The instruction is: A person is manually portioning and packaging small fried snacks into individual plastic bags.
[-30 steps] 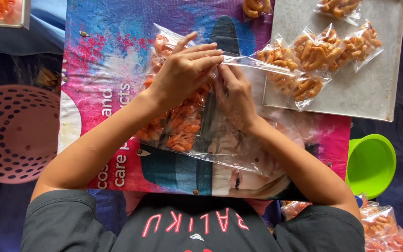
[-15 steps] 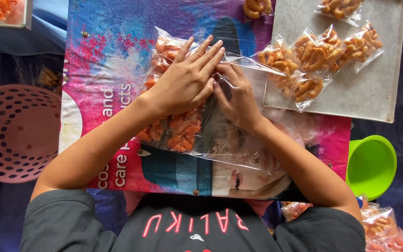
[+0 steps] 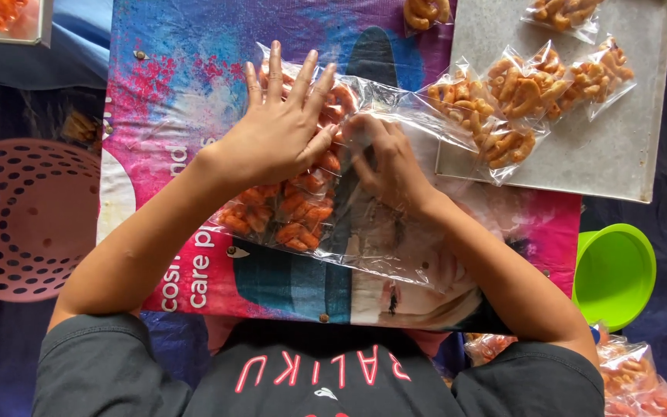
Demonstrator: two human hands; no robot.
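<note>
A large clear plastic bag (image 3: 384, 243) lies on a colourful printed board (image 3: 171, 85). Its left part holds small packets of orange curled snacks (image 3: 303, 212). My left hand (image 3: 275, 127) lies flat on the filled part, fingers spread, pressing down. To its right, my right hand (image 3: 391, 166) has its fingers curled and pinching the bag's plastic near the mouth; film partly covers this hand.
A grey metal tray (image 3: 611, 150) at the upper right carries several small snack packets (image 3: 515, 93). A green bowl (image 3: 615, 270) sits at the right and a pink perforated basket (image 3: 25, 220) at the left. More packets (image 3: 642, 378) lie at the lower right.
My left hand let go of the bag's mouth, slid left and spread flat over the packets. My right hand stayed at the mouth, curling tighter on the plastic.
</note>
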